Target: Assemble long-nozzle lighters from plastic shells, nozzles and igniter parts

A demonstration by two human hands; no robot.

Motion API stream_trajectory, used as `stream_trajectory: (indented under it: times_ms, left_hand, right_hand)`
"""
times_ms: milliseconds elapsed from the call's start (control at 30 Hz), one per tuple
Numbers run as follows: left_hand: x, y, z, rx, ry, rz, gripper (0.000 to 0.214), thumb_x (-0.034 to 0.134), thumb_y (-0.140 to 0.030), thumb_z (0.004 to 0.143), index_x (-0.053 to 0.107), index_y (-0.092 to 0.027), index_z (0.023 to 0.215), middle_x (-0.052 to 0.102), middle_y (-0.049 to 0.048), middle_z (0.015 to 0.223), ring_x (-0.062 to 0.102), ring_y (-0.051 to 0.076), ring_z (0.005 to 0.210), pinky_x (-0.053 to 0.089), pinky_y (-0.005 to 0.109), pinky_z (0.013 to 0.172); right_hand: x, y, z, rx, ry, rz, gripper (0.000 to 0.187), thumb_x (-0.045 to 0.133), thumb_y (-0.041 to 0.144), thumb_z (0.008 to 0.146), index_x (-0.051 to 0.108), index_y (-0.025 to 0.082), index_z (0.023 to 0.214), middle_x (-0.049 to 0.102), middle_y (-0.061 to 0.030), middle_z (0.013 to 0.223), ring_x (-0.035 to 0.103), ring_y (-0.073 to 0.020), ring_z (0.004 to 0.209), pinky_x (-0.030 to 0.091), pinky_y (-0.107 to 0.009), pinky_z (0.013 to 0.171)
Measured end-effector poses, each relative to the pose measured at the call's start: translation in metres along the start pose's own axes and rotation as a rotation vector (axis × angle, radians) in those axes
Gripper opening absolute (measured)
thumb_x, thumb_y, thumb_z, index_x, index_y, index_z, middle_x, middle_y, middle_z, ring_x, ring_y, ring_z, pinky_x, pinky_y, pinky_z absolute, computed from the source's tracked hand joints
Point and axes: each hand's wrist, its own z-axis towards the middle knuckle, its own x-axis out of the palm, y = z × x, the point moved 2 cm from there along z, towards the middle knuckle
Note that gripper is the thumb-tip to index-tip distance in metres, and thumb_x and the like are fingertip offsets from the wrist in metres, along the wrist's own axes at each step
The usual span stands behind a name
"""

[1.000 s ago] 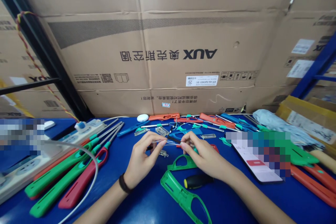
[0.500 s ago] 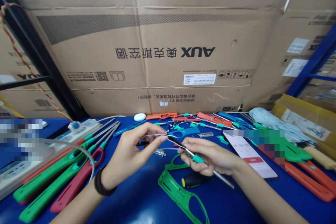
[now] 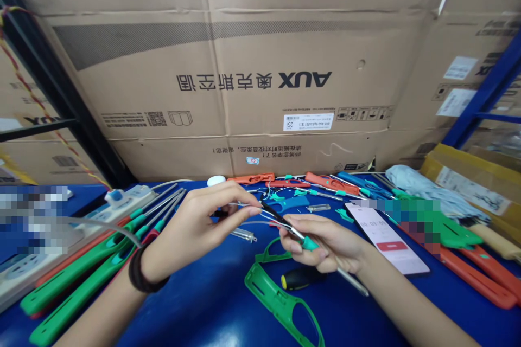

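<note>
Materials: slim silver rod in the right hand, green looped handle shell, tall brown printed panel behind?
Slim silver rod: probably metal, smooth, from its grey sheen; coating can't be told.
Green looped handle shell: likely moulded plastic, semi-gloss; even colour, inner ribs.
Tall brown printed panel: cardboard, matte; creases and fold lines.

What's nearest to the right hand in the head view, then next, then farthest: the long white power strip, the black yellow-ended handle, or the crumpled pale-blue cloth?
1. Black yellow-ended handle, just below the right hand.
2. Crumpled pale-blue cloth, back on the right.
3. Long white power strip, over on the left.
</note>
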Motion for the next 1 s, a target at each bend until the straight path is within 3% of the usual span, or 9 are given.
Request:
stream_trajectory:
  times_ms: [300, 567, 700, 833, 1000]
  left_hand:
    - [0.002, 0.005, 0.002, -0.109, -0.049, -0.017, 0.012, 0.064, -0.032, 0.080, 0.070, -0.022, 0.083, 0.070, 0.0014, 0.074, 0.062, 0.014, 0.059, 0.050, 0.023, 0.054]
    - [0.001, 0.008, 0.007, -0.210, 0.065, -0.052, 0.014, 0.064, -0.034, 0.079, 0.070, -0.022, 0.077, 0.065, -0.0013, 0.061, 0.052, 0.011, 0.045, 0.042, 0.020, 0.041]
    - [0.003, 0.010, 0.009, -0.248, 0.084, -0.134, 0.014, 0.067, -0.034, 0.077, 0.069, -0.021, 0.083, 0.070, 0.0010, 0.072, 0.063, 0.015, 0.057, 0.051, 0.022, 0.050]
    - [0.001, 0.012, 0.009, -0.201, 0.112, -0.151, 0.016, 0.065, -0.034, 0.079, 0.073, -0.025, 0.090, 0.074, 0.0029, 0.084, 0.068, 0.019, 0.069, 0.056, 0.026, 0.059]
    - [-0.002, 0.011, 0.007, -0.157, 0.152, -0.117, 0.015, 0.063, -0.031, 0.079, 0.075, -0.026, 0.086, 0.075, 0.0022, 0.075, 0.067, 0.018, 0.056, 0.053, 0.024, 0.048]
  right_hand:
    - [0.001, 0.000, 0.000, -0.020, -0.049, -0.009, 0.024, 0.056, 0.033, 0.088, 0.059, 0.010, 0.091, 0.050, 0.0020, 0.067, 0.031, 0.0011, 0.038, 0.017, -0.006, 0.026]
    - [0.002, 0.000, 0.000, -0.040, -0.139, -0.151, 0.016, 0.057, 0.030, 0.088, 0.055, 0.014, 0.090, 0.051, 0.0032, 0.070, 0.032, 0.0014, 0.039, 0.015, -0.008, 0.028]
    - [0.002, 0.000, 0.000, -0.050, -0.166, -0.193, 0.015, 0.059, 0.029, 0.087, 0.053, 0.016, 0.089, 0.051, 0.0029, 0.072, 0.032, 0.0014, 0.039, 0.013, -0.009, 0.029]
    - [0.003, 0.000, -0.001, -0.050, -0.175, -0.221, 0.017, 0.059, 0.031, 0.087, 0.051, 0.017, 0.088, 0.052, 0.0031, 0.072, 0.032, 0.0015, 0.039, 0.013, -0.009, 0.029]
    - [0.004, -0.001, -0.001, -0.029, -0.173, -0.268, 0.019, 0.058, 0.035, 0.087, 0.049, 0.017, 0.088, 0.053, 0.0032, 0.074, 0.030, 0.0019, 0.038, 0.014, -0.009, 0.029]
